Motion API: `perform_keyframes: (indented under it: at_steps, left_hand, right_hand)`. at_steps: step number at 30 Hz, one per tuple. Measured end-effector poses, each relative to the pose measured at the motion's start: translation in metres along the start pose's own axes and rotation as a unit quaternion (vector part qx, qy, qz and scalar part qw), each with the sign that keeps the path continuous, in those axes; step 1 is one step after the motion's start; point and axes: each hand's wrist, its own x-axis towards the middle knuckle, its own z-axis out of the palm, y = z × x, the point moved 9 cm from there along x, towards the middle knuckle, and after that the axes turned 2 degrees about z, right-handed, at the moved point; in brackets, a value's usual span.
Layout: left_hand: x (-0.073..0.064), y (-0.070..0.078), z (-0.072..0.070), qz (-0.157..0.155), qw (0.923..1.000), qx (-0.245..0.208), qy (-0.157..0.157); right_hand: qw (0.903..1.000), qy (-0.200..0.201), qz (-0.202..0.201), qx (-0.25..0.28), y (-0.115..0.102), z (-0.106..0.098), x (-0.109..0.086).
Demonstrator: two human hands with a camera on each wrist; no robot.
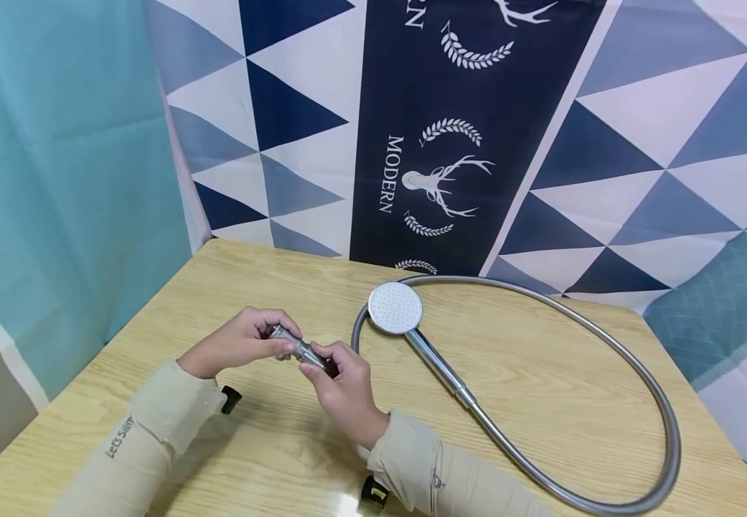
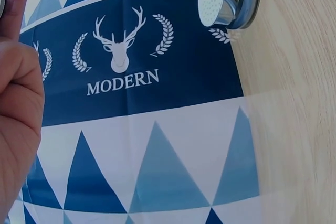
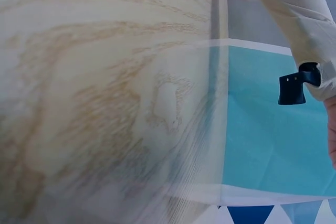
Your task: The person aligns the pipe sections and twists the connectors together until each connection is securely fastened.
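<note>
Both hands hold a short silver metal fitting (image 1: pixel 303 350), shaped like a small valve, above the near left part of the table. My left hand (image 1: pixel 244 343) grips its upper left end, with the thumb along the side. At the lower right end, my right hand (image 1: pixel 346 391) pinches it between thumb and fingers, which hide that tip. In the left wrist view, part of the left hand (image 2: pixel 18 98) fills the left edge. The right wrist view catches only the left sleeve (image 3: pixel 299 19) and an edge of that hand.
A hand shower (image 1: pixel 395 309) with a round white face lies right of the hands. Its grey hose (image 1: pixel 638 359) makes a wide loop over the right side of the wooden table (image 1: pixel 270 280). Patterned cloth (image 1: pixel 308 143) hangs behind, and a teal cloth (image 1: pixel 69 158) hangs at left.
</note>
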Motion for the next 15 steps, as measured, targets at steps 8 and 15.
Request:
perform_keyframes:
  at_steps: [8, 15]
  left_hand:
    - [0.0028, 0.0045, -0.0012, 0.006, 0.9999, 0.0, -0.015]
    - [-0.0013, 0.006, -0.0039, 0.025, 0.9997, 0.004, -0.007]
  right_hand:
    - [0.9995, 0.003, 0.03, 0.003, 0.0017, -0.0016, 0.0028]
    - [0.9996, 0.001, -0.013, -0.026, -0.0018, 0.0019, 0.002]
